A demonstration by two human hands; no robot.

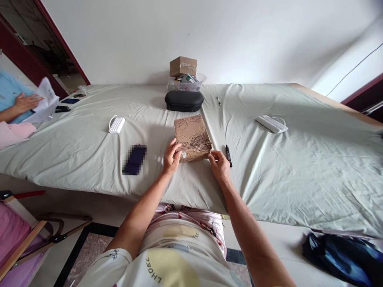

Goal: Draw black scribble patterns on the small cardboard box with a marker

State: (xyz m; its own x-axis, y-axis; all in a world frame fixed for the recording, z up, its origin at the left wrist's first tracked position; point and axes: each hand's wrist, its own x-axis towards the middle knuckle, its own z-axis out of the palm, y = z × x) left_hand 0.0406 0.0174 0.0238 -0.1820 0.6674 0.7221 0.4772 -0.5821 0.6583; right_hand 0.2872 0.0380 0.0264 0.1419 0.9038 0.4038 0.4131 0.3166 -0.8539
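Observation:
A brown cardboard box (193,131) covered in dark scribbled lines sits in front of me on the cloth-covered table, a small pale label on its near side. My left hand (171,158) grips its left side, with the thumb at the near face and the fingers along the edge. At the near right corner, the fingertips of my right hand (219,163) pinch the cardboard. Just right of that hand lies a black marker (228,155). A dark phone-like rectangle (134,159), partly pixelated, rests to the left of my left hand.
Behind the box are a black zip case (184,101), a clear plastic tub (191,83) and a smaller carton (183,66). White corded blocks lie left (117,124) and right (271,124). A pen (218,101) lies farther back. At far left, a person's hand (26,103) touches white paper (46,99).

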